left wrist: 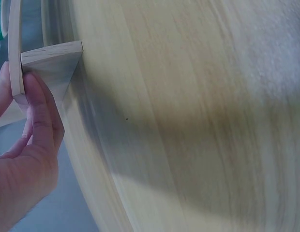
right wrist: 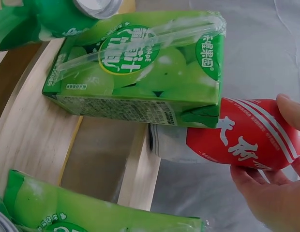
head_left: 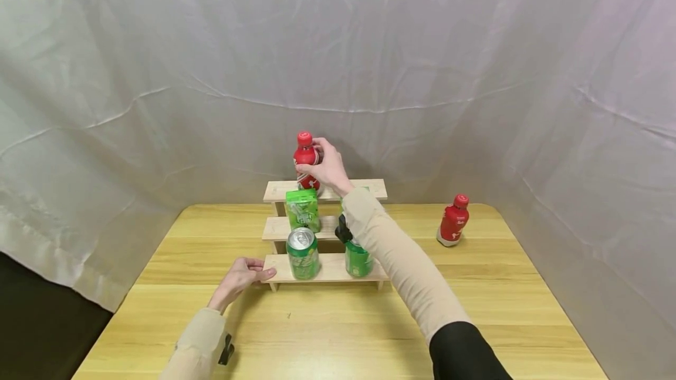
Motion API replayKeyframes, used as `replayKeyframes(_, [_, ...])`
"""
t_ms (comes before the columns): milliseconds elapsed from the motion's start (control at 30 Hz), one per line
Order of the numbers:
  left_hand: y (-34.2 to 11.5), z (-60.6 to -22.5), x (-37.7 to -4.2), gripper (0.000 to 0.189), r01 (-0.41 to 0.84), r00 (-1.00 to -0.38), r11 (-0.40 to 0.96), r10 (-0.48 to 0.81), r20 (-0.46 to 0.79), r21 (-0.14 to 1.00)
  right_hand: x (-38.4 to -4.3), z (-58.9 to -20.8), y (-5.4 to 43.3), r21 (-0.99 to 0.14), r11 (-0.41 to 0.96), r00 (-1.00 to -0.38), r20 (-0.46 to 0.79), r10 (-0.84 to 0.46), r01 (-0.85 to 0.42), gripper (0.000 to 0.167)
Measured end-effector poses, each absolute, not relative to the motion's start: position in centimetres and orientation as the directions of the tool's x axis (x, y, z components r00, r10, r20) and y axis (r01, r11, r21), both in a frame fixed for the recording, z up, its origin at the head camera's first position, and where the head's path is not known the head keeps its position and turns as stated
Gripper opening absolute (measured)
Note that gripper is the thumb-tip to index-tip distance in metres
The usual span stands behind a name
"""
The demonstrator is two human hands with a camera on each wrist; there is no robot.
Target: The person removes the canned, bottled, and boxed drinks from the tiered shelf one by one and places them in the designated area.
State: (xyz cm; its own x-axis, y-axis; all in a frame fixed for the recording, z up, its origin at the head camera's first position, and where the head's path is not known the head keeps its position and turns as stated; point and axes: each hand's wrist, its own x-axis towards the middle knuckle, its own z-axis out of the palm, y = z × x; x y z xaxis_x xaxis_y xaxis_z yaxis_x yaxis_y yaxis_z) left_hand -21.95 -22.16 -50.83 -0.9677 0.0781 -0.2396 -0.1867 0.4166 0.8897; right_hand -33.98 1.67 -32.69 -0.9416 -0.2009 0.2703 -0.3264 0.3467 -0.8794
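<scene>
There are two bottles (head_left: 304, 155), two cans (head_left: 303, 258), two cartons (head_left: 303, 211), one shelf (head_left: 331, 267).

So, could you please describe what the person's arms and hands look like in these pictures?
The left hand and right hand are bare. The left sleeve and right sleeve are beige; black fabric shows farther up the right arm. A small black fitting sits near each wrist.
</scene>
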Motion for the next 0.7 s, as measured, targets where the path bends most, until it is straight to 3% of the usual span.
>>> replayKeyframes(433, [-22.3,-50.7,-22.0,0.055,-0.185,-0.965,0.412,0.093,-0.244,0.892,-33.5,-32.0,2.8,-0.886,0.3,-0.934,0.315,-0.168,-0.353,0.059])
replayKeyframes(700, [-22.4,-50.9,-22.0,0.054,-0.186,-0.966,0.422,0.086,-0.244,0.887,-33.5,-31.4,4.8,-0.894,0.26,-0.931,0.357,-0.074,-0.364,0.062])
